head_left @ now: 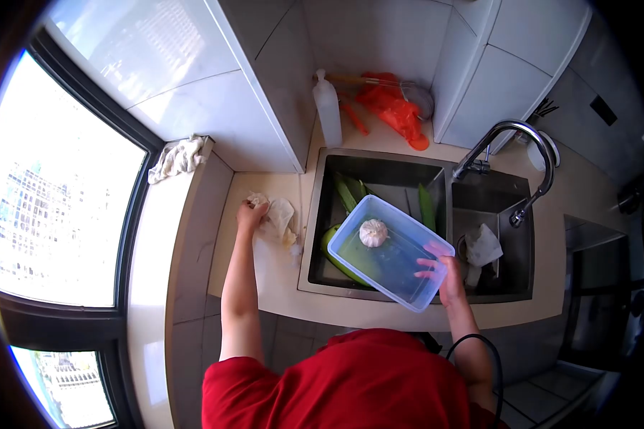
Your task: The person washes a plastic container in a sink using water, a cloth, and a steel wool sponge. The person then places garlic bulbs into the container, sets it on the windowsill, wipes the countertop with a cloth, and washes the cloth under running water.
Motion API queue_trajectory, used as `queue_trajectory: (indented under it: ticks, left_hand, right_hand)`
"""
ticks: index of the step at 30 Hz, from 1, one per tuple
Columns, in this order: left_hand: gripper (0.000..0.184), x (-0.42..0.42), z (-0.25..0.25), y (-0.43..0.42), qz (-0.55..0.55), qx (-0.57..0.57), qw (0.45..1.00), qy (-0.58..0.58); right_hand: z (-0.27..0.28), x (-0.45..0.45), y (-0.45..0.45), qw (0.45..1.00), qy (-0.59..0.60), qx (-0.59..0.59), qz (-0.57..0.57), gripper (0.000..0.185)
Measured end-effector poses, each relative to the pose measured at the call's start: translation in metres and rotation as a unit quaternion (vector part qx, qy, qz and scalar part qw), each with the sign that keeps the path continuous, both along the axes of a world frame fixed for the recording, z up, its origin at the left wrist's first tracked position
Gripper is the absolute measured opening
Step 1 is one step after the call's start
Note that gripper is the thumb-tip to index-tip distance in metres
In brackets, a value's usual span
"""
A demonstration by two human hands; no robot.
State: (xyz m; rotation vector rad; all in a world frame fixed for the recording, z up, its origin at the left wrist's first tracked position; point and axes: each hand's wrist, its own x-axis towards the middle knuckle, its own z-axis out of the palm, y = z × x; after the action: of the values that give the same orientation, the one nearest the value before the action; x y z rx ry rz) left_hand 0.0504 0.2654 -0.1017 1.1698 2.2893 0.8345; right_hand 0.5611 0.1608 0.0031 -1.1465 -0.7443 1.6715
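My right hand (pixel 447 279) grips the right end of a clear bluish plastic container (pixel 401 282), its fingers showing through the wall. One whole garlic bulb (pixel 373 233) lies inside. The container is tilted over the larger basin of the steel sink (pixel 322 164). On the counter left of the sink, my left hand (pixel 250 214) is closed on a crumpled whitish plastic bag (pixel 279 214). Its fingertips are partly hidden. Under and behind the container are green vegetables (pixel 350 191), and another long green piece (pixel 426 207) leans at the basin's right side.
A chrome faucet (pixel 540 139) arches over the smaller basin, where a white crumpled piece (pixel 484 245) lies. Behind the sink stand a white bottle (pixel 328 107) and an orange-red plastic bag (pixel 393 107). A rag (pixel 179 157) rests on the window ledge at left.
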Motion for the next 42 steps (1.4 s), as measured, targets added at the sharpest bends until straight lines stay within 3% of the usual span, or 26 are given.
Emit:
queue_trajectory:
  ticks: [2, 3, 5, 6, 10, 12, 13, 14, 16, 23, 24, 28, 30, 31, 33, 35, 37, 38, 39, 40, 41, 42]
  left_hand:
    - [0.057, 0.006, 0.018, -0.003, 0.054, 0.001, 0.97, -0.237]
    - [0.057, 0.001, 0.019, -0.003, 0.054, 0.001, 0.97, -0.236]
    - [0.055, -0.01, 0.022, -0.001, 0.03, 0.09, 0.976, -0.195]
    - [0.058, 0.006, 0.047, -0.004, 0.038, 0.135, 0.983, -0.117]
    - [0.06, 0.126, 0.179, -0.035, -0.162, 0.278, 0.947, 0.025]
    - [0.057, 0.189, 0.216, -0.058, -0.293, 0.276, 0.905, 0.137]
    - [0.053, 0.218, 0.235, -0.067, -0.387, 0.289, 0.858, 0.175]
    - [0.05, 0.235, 0.229, -0.069, -0.488, 0.281, 0.796, 0.223]
    - [0.038, 0.268, 0.226, -0.075, -0.55, 0.257, 0.738, 0.294]
    - [0.039, 0.312, 0.194, -0.073, -0.585, 0.161, 0.687, 0.4]
    - [0.039, 0.314, 0.186, -0.075, -0.571, 0.209, 0.673, 0.42]
    - [0.044, 0.319, 0.206, -0.086, -0.597, 0.113, 0.664, 0.436]
    - [0.05, 0.318, 0.225, -0.095, -0.616, 0.14, 0.743, 0.219]
    - [0.05, 0.312, 0.233, -0.101, -0.607, 0.14, 0.75, 0.221]
    - [0.058, 0.29, 0.248, -0.117, -0.484, 0.165, 0.843, 0.168]
    - [0.06, 0.263, 0.234, -0.135, -0.28, 0.158, 0.929, 0.182]
    - [0.065, 0.239, 0.22, -0.162, -0.173, 0.044, 0.975, 0.133]
    - [0.07, 0.225, 0.215, -0.172, -0.171, -0.028, 0.985, -0.014]
    - [0.07, 0.217, 0.216, -0.184, -0.163, -0.023, 0.986, -0.013]
    - [0.074, 0.212, 0.214, -0.196, -0.16, -0.024, 0.963, -0.216]
    - [0.079, 0.207, 0.212, -0.206, -0.155, -0.023, 0.899, -0.409]
    - [0.079, 0.2, 0.211, -0.213, -0.152, -0.016, 0.9, -0.409]
  right_hand:
    - [0.003, 0.0, -0.001, 1.0, 0.013, -0.006, -0.019, 0.047]
    - [0.001, 0.001, -0.001, 1.0, 0.013, -0.007, -0.019, 0.047]
    - [-0.006, 0.003, 0.001, 1.0, 0.008, -0.01, -0.016, 0.046]
    - [-0.008, 0.004, 0.003, 1.0, 0.008, -0.008, -0.019, 0.046]
    - [-0.015, 0.001, 0.011, 1.0, -0.011, -0.004, -0.003, 0.045]
    - [-0.011, -0.002, 0.015, 1.0, 0.002, -0.009, 0.001, 0.042]
    - [-0.008, -0.002, 0.015, 1.0, 0.003, -0.007, 0.004, 0.042]
    - [-0.006, -0.002, 0.016, 1.0, 0.014, -0.001, 0.016, 0.042]
    - [-0.003, 0.001, 0.017, 0.999, 0.031, 0.008, 0.035, 0.043]
    - [0.007, 0.018, 0.017, 0.994, 0.002, 0.084, 0.076, 0.044]
    - [0.006, 0.02, 0.017, 0.994, 0.006, 0.078, 0.072, 0.044]
    - [0.009, 0.028, 0.02, 0.994, 0.022, 0.057, 0.089, 0.045]
    - [0.013, 0.033, 0.024, 0.994, 0.02, 0.051, 0.099, 0.045]
    - [0.014, 0.036, 0.026, 0.993, 0.021, 0.053, 0.101, 0.045]
    - [0.014, 0.04, 0.028, 0.992, 0.022, 0.053, 0.112, 0.045]
    - [0.013, 0.037, 0.033, 0.988, 0.021, 0.056, 0.142, 0.045]
    - [0.021, 0.028, 0.035, 0.981, 0.052, 0.035, 0.183, 0.045]
    - [0.026, 0.023, 0.036, 0.974, 0.08, 0.013, 0.213, 0.045]
    - [0.03, 0.014, 0.036, 0.972, 0.079, 0.017, 0.222, 0.045]
    - [0.035, 0.003, 0.036, 0.966, 0.073, 0.018, 0.248, 0.045]
    - [0.04, -0.007, 0.036, 0.959, 0.068, 0.019, 0.273, 0.046]
    - [0.044, -0.017, 0.036, 0.952, 0.066, 0.035, 0.298, 0.045]
